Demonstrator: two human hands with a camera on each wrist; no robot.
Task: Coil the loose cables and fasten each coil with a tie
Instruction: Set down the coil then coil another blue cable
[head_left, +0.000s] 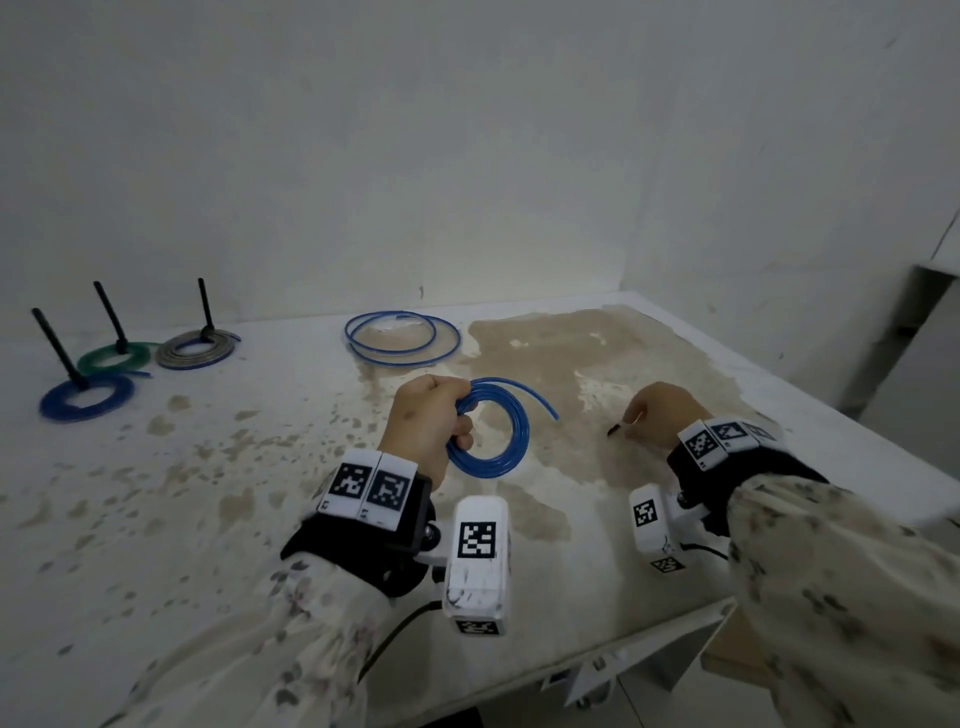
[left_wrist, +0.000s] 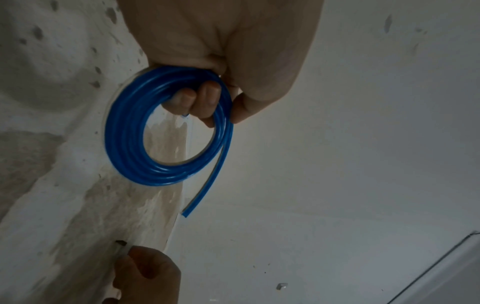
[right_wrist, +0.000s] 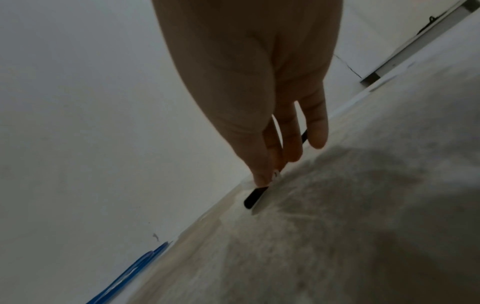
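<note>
My left hand (head_left: 426, 415) grips a small coil of blue cable (head_left: 511, 441) just above the table, with its free end sticking out to the right. In the left wrist view the fingers (left_wrist: 205, 98) curl through the blue coil (left_wrist: 124, 144). To its right, my right hand (head_left: 660, 413) pinches a black tie (head_left: 614, 429) low over the stained tabletop. In the right wrist view the thumb and fingers (right_wrist: 259, 168) hold the black tie (right_wrist: 254, 197), whose end pokes out toward the table.
A loose blue cable (head_left: 402, 358) lies in wide loops at the back by the wall. At far left lie a blue coil (head_left: 85, 397), a green coil (head_left: 111, 356) and a grey coil (head_left: 195, 351), each with an upright black tie. The table's edge (head_left: 831, 415) runs along the right.
</note>
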